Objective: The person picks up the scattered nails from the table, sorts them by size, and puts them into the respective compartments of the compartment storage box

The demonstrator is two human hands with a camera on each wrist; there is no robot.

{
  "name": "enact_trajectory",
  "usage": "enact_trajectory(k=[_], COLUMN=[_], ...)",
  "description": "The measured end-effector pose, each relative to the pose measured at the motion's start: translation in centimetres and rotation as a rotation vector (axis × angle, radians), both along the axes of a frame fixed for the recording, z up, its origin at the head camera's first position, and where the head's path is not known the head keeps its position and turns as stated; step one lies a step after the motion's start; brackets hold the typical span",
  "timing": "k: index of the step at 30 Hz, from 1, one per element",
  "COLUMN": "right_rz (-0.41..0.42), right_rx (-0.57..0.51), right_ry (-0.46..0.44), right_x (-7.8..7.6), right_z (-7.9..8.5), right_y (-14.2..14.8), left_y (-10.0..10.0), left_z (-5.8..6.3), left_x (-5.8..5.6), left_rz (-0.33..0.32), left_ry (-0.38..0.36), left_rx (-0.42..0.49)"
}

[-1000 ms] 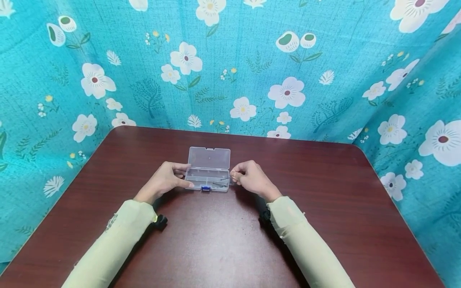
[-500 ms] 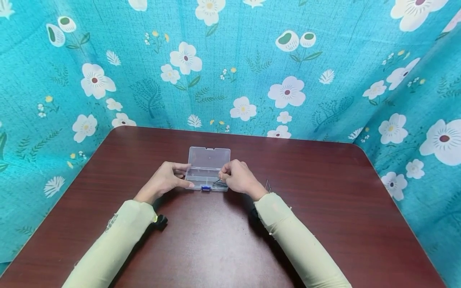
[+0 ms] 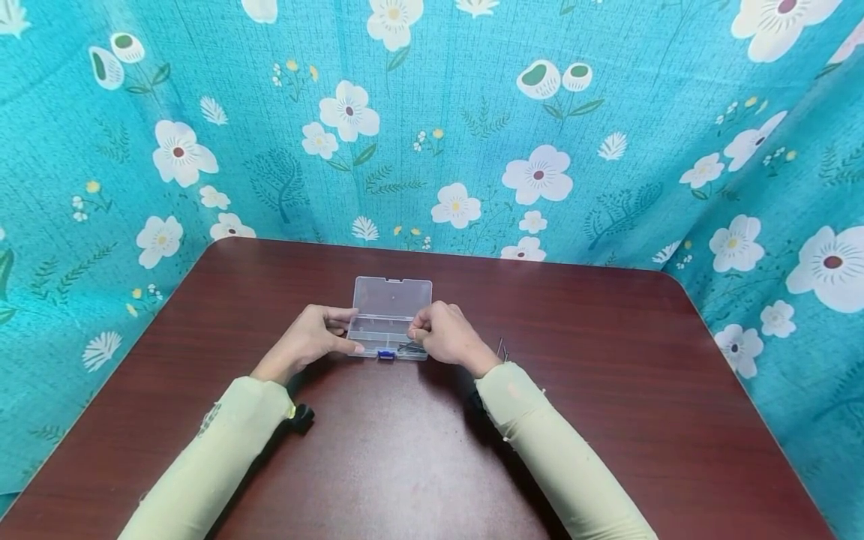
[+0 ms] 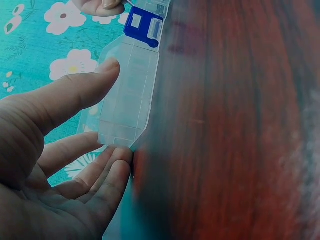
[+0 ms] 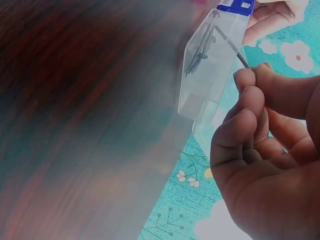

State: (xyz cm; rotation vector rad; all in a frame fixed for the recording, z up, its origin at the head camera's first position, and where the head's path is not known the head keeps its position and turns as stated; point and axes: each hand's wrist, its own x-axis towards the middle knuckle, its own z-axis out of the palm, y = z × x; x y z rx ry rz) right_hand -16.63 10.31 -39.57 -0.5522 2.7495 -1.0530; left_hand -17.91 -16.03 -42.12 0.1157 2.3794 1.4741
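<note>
A clear plastic divided box [image 3: 388,324] with a blue latch [image 3: 386,354] lies with its lid [image 3: 393,297] raised at the back. My left hand [image 3: 312,334] grips its left end, thumb at the front wall and fingers around the side. Over the right front compartment, my right hand [image 3: 442,330] pinches a thin dark nail [image 5: 242,60] between thumb and forefinger, its lower end inside the box. Several dark nails [image 5: 200,50] lie in that compartment, seen through the wall in the right wrist view.
More nails [image 3: 502,347] lie on the dark red wooden table [image 3: 607,360], just beyond the right wrist. A turquoise floral curtain [image 3: 432,135] hangs behind the table's far edge.
My right hand has moved left from beside the box's right end to over the right front compartment, bringing the nail along. The nails on the table came into view. The left hand stays put.
</note>
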Motion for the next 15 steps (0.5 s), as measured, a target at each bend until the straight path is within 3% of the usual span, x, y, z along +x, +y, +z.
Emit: enact_trajectory(k=[15], right_rz=[-0.041], right_rx=[-0.022], right_ry=[-0.024], right_x=[0.2], right_z=[0.3], right_y=[1.7], left_y=[-0.1], left_z=[-0.4], left_x=[-0.1], left_rz=[0.0], left_ry=[0.028], left_rx=[-0.012])
